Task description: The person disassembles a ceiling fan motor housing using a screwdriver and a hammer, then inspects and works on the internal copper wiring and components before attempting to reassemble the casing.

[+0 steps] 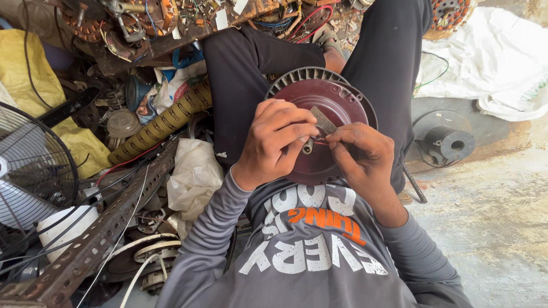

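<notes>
Rotor: a round maroon motor rotor (337,102) with a ribbed grey rim rests in the person's lap, against black trousers, in the middle of the scene
Shaft: a short metal shaft (307,147) sticks out of the rotor's centre, between the two hands
Left hand: the left hand (277,142) curls over the rotor's left side, fingers pressed together around the shaft area; what exactly it pinches I cannot tell
Right hand: the right hand (361,149) sits just right of the shaft, thumb and fingers pinched on a thin red wire (323,141)
Strip: a small flat grey strip (324,121) lies on the rotor face, touching both hands' fingertips
Left side: a wire fan guard (31,165) at the left edge, a perforated metal bar (105,228) running to the near left, a white plastic bag (194,177) beside the left forearm
Far side: a workbench (165,48) piled with wires and parts
Right side: a small black motor (451,142) on the concrete floor (491,228), a white cloth (491,57) beyond it
</notes>
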